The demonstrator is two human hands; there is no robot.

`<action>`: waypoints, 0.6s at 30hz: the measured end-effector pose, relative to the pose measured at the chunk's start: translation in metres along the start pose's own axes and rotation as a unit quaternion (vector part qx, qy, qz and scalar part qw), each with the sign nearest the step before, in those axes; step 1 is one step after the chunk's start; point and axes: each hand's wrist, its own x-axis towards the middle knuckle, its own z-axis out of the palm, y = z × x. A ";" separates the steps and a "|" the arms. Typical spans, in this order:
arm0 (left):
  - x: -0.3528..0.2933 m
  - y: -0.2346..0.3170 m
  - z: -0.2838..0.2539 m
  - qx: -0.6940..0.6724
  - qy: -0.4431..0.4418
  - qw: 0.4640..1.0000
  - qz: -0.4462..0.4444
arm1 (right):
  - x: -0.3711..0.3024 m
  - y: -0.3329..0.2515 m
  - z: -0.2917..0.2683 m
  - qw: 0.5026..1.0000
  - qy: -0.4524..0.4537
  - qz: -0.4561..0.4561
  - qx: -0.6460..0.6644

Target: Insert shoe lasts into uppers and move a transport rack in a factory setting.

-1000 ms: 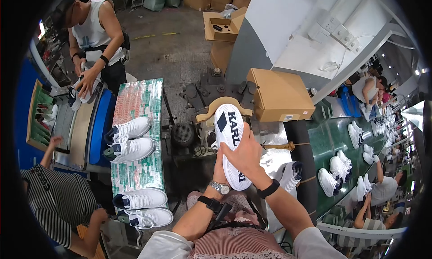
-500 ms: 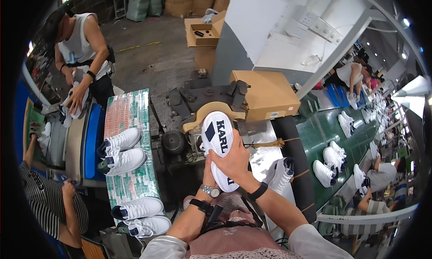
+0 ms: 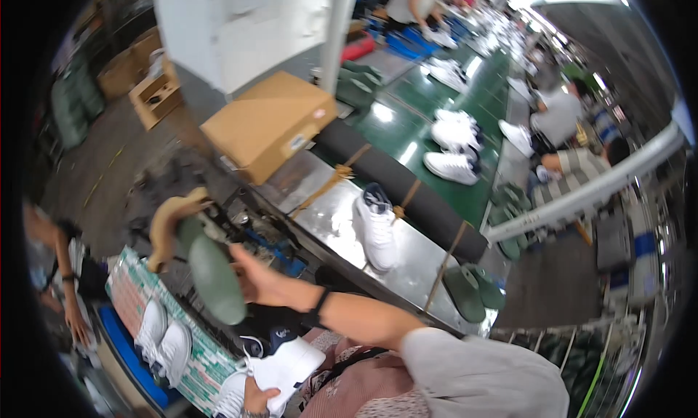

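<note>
My right hand (image 3: 263, 278) grips the edge of a smooth green shoe last (image 3: 214, 276), held sole-side up beside the tan curved rest (image 3: 169, 222) of a dark machine. Some of its fingers are hidden behind the last. Down at the lower edge, my left hand (image 3: 258, 398) is closed on a white sneaker (image 3: 285, 366) with a dark blue lining. Next to that hand lies another white sneaker (image 3: 230, 396), partly cut off by the view's rim. A single white laced sneaker (image 3: 376, 229) stands on the metal bench to the right.
A plastic-wrapped stack (image 3: 196, 367) at left carries a pair of white sneakers (image 3: 163, 338). A cardboard box (image 3: 269, 120) sits beyond the bench by a black roller (image 3: 407, 178). Green lasts (image 3: 472, 291) lie at its near end. White sneakers stand on the green conveyor (image 3: 407, 120). Co-workers are nearby.
The view has swung right. The white sneaker has left the machine's rest and is now in my left hand, low down. My right hand now holds a bare green last.
</note>
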 end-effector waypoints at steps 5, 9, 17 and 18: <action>0.016 0.002 0.035 0.348 0.239 0.895 -0.145 | 0.009 0.013 0.034 0.990 -0.088 -0.007 0.109; 0.133 -0.015 0.054 0.381 0.259 0.883 0.092 | -0.080 -0.004 0.001 0.973 -0.125 -0.164 -0.102; 0.353 0.055 0.219 0.540 0.082 0.802 0.241 | -0.312 -0.006 -0.181 0.804 0.345 -0.334 -0.350; 0.360 0.062 0.245 0.566 0.028 0.789 0.237 | -0.325 0.006 -0.209 0.724 0.453 -0.331 -0.402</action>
